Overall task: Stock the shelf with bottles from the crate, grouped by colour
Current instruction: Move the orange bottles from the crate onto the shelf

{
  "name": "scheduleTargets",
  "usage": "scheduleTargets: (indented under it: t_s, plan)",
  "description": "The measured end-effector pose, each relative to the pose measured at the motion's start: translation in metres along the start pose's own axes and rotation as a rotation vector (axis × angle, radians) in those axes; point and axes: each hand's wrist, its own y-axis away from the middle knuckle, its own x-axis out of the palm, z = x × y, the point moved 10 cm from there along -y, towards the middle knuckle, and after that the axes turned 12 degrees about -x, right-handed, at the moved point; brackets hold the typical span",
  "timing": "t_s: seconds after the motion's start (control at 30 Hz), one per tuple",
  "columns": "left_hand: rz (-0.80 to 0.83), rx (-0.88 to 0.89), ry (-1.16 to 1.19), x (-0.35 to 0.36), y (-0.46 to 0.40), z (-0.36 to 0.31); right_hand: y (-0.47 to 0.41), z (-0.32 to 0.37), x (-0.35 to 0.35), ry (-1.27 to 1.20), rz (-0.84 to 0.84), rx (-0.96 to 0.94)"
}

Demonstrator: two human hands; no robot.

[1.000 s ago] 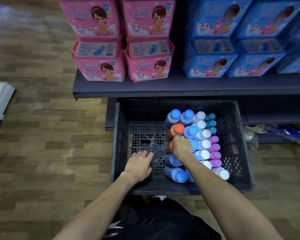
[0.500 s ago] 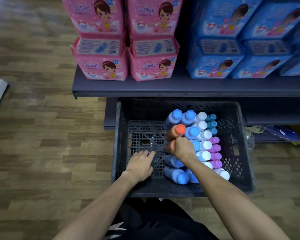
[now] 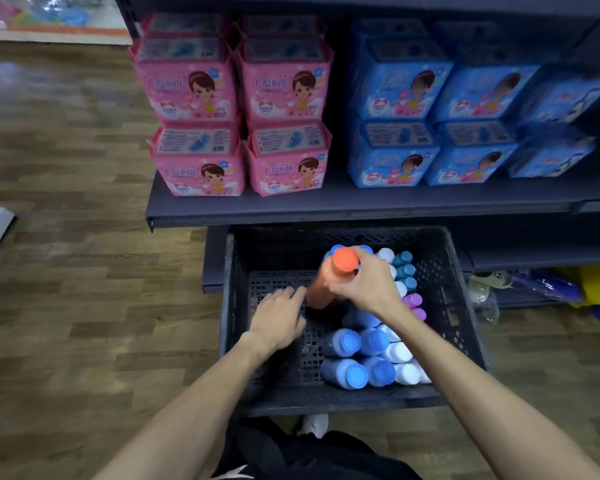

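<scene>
A black mesh crate (image 3: 465,327) stands on the floor under the dark shelf (image 3: 326,206). Its right half holds several bottles: blue ones (image 3: 343,370), white ones (image 3: 400,351), teal ones (image 3: 405,271) and purple ones (image 3: 413,301). My right hand (image 3: 364,282) is shut on an orange bottle (image 3: 329,278) with an orange cap, lifted above the other bottles. My left hand (image 3: 279,315) hovers flat over the crate's bare left half, fingers apart, touching nothing I can make out.
On the shelf, pink packs (image 3: 236,123) are stacked at left and blue packs (image 3: 440,123) at right. A lower shelf (image 3: 534,258) runs behind the crate at right, with plastic-wrapped items (image 3: 541,285) under it. Wood floor (image 3: 66,271) lies to the left.
My right hand has lifted the orange bottle up out of the pack of bottles. My left hand shifted slightly forward. The camera tilted up, showing more of the shelf.
</scene>
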Motion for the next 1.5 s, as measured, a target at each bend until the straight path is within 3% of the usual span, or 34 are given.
scheduleTargets:
  t_s: [0.23,0.5,1.1,1.5]
  plan:
    - [-0.274,0.060,0.067,-0.086,-0.002,-0.028,-0.017,0.072,-0.071,0.014,-0.189,-0.301]
    - [-0.546,0.168,0.097,-0.199,0.005,-0.058,-0.027,0.142,-0.154,0.081,-0.377,-0.515]
    - [-1.086,0.327,-0.062,-0.448,0.072,-0.114,-0.025,0.321,-0.349,0.134,-0.630,-0.723]
    - [-1.189,0.258,-0.296,-0.537,0.078,-0.123,-0.053,0.378,-0.397,0.230,-0.656,-0.738]
